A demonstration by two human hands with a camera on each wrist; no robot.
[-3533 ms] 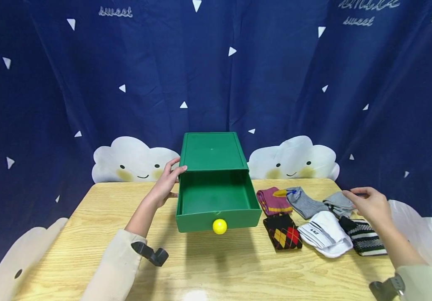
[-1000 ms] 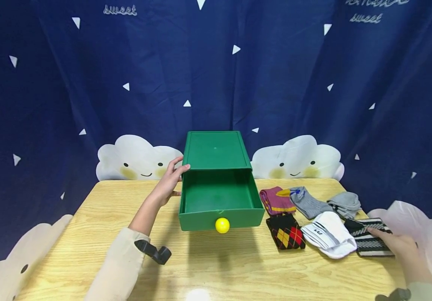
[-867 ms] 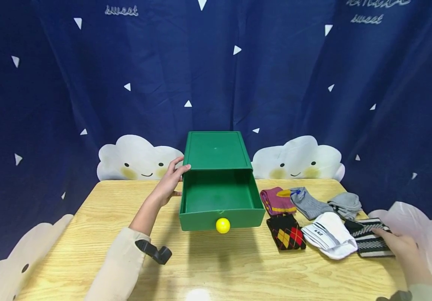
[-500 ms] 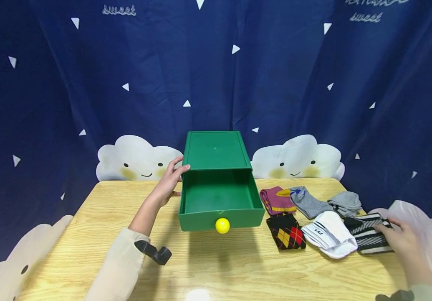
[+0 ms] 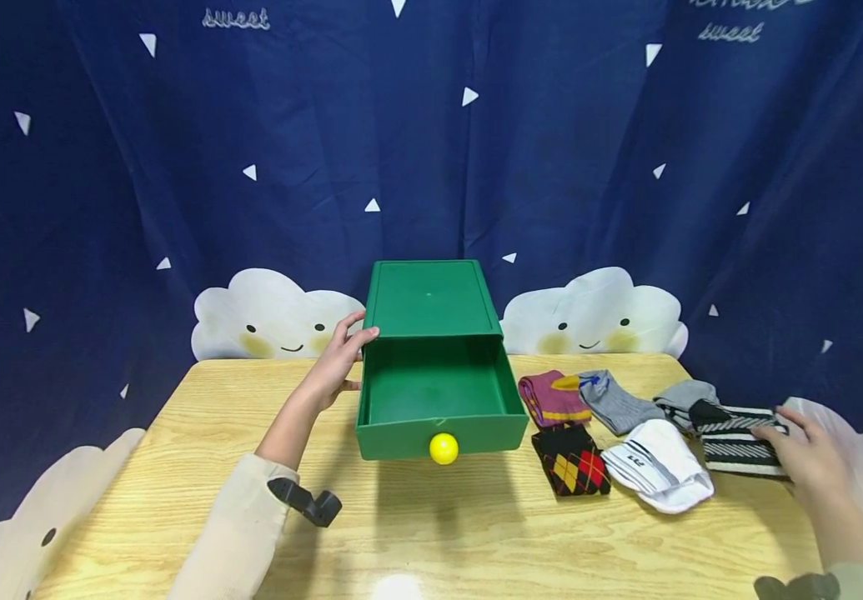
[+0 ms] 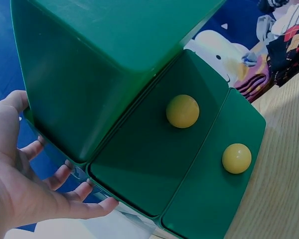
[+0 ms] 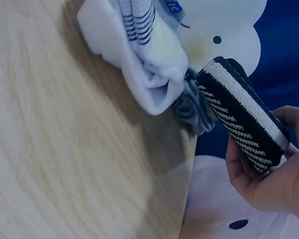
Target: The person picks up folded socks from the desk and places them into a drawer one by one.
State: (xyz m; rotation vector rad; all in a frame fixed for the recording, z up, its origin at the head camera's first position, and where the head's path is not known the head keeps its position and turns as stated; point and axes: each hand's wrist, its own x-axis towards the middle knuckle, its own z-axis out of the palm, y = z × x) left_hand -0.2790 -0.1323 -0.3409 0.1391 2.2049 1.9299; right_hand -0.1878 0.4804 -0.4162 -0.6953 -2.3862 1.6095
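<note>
My right hand (image 5: 814, 454) pinches a folded black-and-white striped sock (image 5: 739, 440) at its right end. In the right wrist view the sock (image 7: 241, 114) is lifted off the wooden table, with the thumb and fingers on either side of it. My left hand (image 5: 333, 367) rests against the left side of a green drawer cabinet (image 5: 431, 300), fingers spread along it in the left wrist view. The cabinet's top drawer (image 5: 439, 439) is pulled out and bare inside. Below it, two lower drawers with yellow knobs (image 6: 183, 111) are closed.
Other folded socks lie right of the cabinet: a maroon one (image 5: 554, 400), a grey one (image 5: 617, 404), a black argyle one (image 5: 570, 462), a white one (image 5: 659, 467) and a light-grey one (image 5: 682, 398). A navy curtain (image 5: 431, 125) hangs behind the table (image 5: 476, 542).
My right hand came down onto the striped sock, gripped its right end and raised it from the table. The left hand stays on the cabinet.
</note>
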